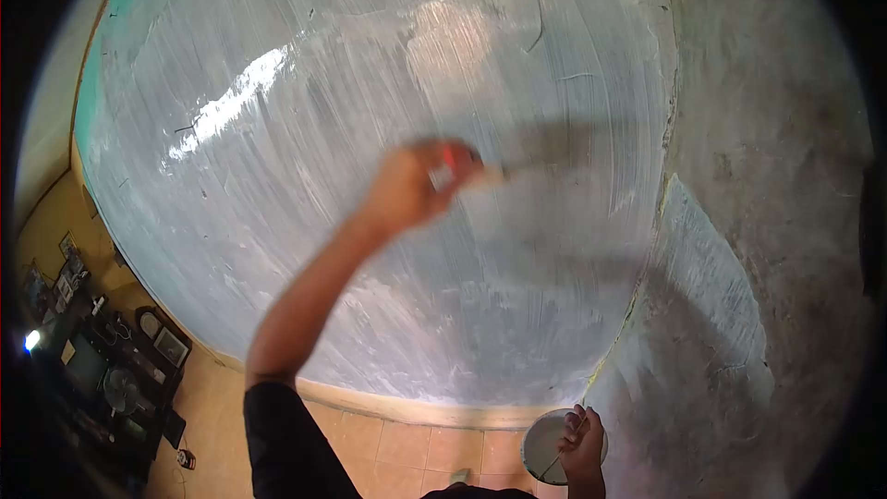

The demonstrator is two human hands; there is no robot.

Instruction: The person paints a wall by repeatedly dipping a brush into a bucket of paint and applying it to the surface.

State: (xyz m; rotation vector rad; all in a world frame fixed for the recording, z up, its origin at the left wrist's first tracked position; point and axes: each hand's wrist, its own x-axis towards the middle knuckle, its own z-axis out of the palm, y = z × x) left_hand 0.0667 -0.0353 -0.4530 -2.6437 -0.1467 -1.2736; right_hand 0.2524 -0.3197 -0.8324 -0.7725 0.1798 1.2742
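Observation:
My left hand (407,187) is raised in front of the wet grey wall (370,111), its fingers closed around a paintbrush (455,157) with a red handle. Motion smears the hand and the brush. The brush's pale bristles point right, close to the streaked, shiny coating. Low on the right, my right hand (582,448) grips the thin handle of a bucket (533,451). Pale grey liquid shows inside the bucket, partly hidden behind that hand.
An unevenly coated, darker wall (785,129) meets the wet wall at a corner on the right. Orange floor tiles (402,444) lie below. At the lower left stand a fan (122,391) and a dark cabinet (139,444) with framed pictures (170,347).

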